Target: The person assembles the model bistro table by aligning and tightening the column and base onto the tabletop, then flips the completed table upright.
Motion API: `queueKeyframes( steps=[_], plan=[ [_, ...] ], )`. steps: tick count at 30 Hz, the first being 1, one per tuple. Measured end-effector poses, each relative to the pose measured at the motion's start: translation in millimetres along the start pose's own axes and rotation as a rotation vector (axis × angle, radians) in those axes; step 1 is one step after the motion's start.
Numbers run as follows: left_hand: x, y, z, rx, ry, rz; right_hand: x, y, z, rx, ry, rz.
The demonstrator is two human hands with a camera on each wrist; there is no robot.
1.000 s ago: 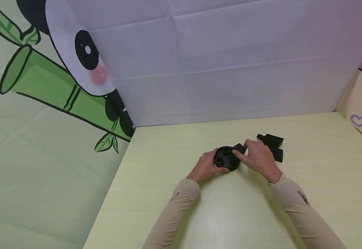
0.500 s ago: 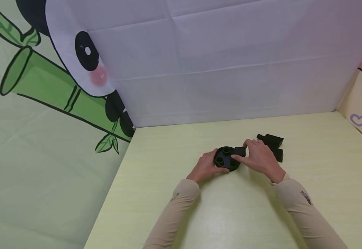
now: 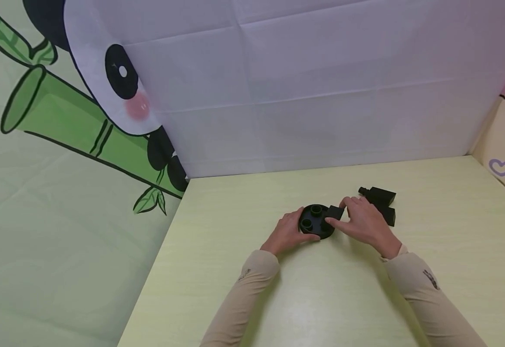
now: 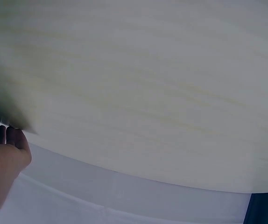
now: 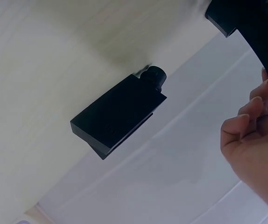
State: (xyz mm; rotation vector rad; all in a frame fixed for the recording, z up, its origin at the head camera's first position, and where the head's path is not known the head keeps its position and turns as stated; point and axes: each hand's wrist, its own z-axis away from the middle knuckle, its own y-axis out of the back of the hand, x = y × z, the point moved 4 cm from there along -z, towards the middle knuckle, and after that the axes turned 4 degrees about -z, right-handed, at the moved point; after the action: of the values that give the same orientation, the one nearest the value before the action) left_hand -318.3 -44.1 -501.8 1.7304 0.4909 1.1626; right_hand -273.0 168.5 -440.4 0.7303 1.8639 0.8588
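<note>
The black round base [image 3: 316, 224] lies on the tabletop [image 3: 278, 299], nearer to its far edge than to the person, and between the two far corners; the left hand [image 3: 288, 229] holds it from the left side, with the thumb on the near rim and the fingers toward the far rim; the right hand [image 3: 362, 221] comes from the opposite side and pinches a black block [image 3: 334, 212] in a narrow grip, over the right part of the base. The important relation is between this block and the base: the block is directly left of the right fingers, so the right hand is the nearer one to it; the right-wrist view shows it as a long piece, its long axis running from the fingertips toward the base; the head view shows mostly a squarish face, therefore I cannot tell its exact tilt, nor whether it sits fully down. Two round sockets [image 3: 315, 210] are visible on the base, on the side of the left hand; two loose black pieces [image 3: 380, 195] lie beyond the right hand, toward the far right corner.
</note>
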Motion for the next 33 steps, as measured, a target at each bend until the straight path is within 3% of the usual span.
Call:
queueKeyframes(
  steps=[16,33],
  plan=[
    [-1.0,-3.0,-1.4,0.001,0.004,-0.034,-1.9,-1.0,4.3,0.076,0.008,0.046],
    [0.9,0.2,0.1,0.030,-0.006,-0.048,-2.6,-5.7,5.0,0.103,-0.015,0.037]
  ],
)
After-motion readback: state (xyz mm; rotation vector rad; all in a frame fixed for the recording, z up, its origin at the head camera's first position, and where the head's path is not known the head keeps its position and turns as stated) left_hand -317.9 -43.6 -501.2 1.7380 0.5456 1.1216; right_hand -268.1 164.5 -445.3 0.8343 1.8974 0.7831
